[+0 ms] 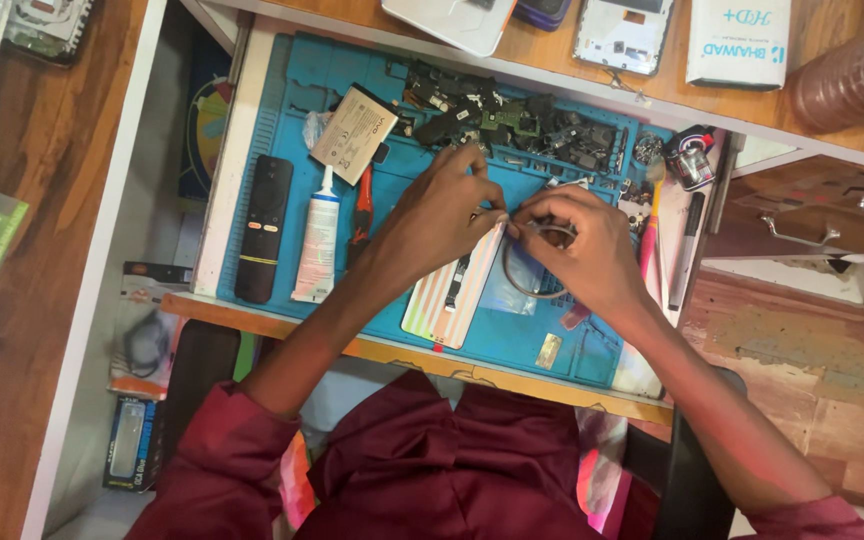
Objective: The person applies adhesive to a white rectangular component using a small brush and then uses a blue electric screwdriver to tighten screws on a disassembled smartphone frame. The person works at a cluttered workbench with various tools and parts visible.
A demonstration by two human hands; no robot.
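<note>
My left hand (439,215) and my right hand (584,250) meet over a blue work mat (512,335) in a pulled-out drawer. Both pinch a thin grey cable loop (524,288) between their fingertips. Under the hands lies a striped white phone back panel (450,305), partly hidden by my left wrist. What else the fingers grip cannot be made out.
On the mat lie a black remote (263,240), a white glue tube (318,245), a phone battery (354,132), red-handled pliers (363,215) and a heap of dark phone parts (512,120). Pens (687,250) lie at the right. Phones and a white box (737,40) sit on the desk above.
</note>
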